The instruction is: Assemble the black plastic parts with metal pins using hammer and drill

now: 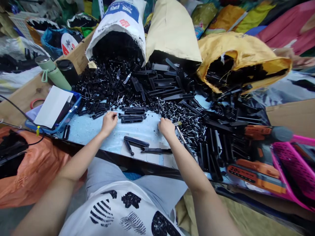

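My left hand (110, 122) is over the blue table top with its thumb and fingers pinched together. Whatever the pinch holds is too small to make out. Just right of it lies a short stack of black hinged metal arms (133, 115). My right hand (166, 126) is at the edge of a heap of small screws (183, 113), fingers curled down and closed, their tips partly hidden. Between my forearms, near the front edge, a bent black jointed arm (136, 141) rests on a piece of cardboard. A screwdriver-like tool (181, 135) lies beside my right wrist.
Loose black metal parts (103, 85) are heaped behind, spilling from a white sack (118, 23), a beige sack (173, 32) and a yellow sack (241, 46). An orange cordless drill (257, 131) and pink basket (292, 164) stand right. A blue basket (73, 105) and green bottle (50, 70) are left.
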